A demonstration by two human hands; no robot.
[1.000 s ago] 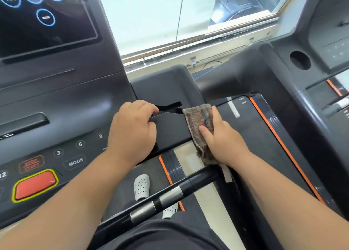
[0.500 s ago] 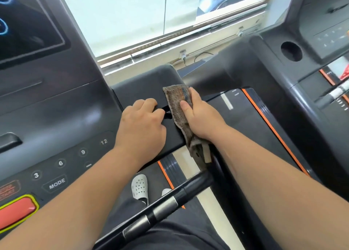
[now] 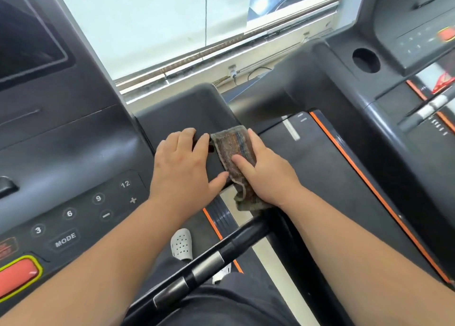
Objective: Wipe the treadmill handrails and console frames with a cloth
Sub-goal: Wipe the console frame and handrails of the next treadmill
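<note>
We tag the mottled brown-grey woven cloth, folded into a pad and draped over the right edge of the matte dark-grey plastic console wing, loose tail hanging off the near edge. The right hand grasps it, thumb pressed on top, fingers wrapped round the cloth's right side. The left hand lies spread on the wing just left of the cloth, thumb out, fingertips at a notch in the far edge, clasping nothing we can make out. We judge the cloth light, soft, limp and slightly grippy from the coarse weave, with no breakage risk. Best held as a wad under the palm so the tail doesn't drag. The wing looks rigid and smooth with rounded corners, so the cloth should slide easily. On the near side, a glossy black tubular handrail with brushed-metal plates runs diagonally. It is hard and round and suits a wrap-around wipe. Left: a flat keypad panel with printed numbers and a raised red stop button with a yellow rim.
</note>
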